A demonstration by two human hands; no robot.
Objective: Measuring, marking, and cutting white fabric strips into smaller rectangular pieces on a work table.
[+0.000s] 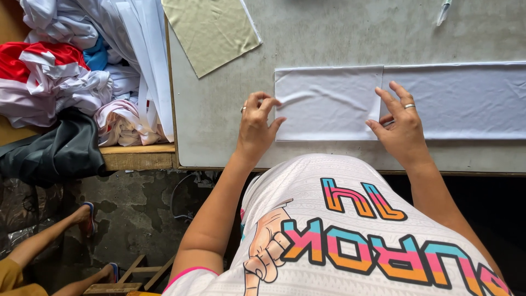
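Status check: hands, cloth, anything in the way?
Left hand and right hand flat on white cloth strip, pinching nothing. Beige fabric piece lies apart, not blocking.

White patterned shirt with colourful print; rings on both hands.
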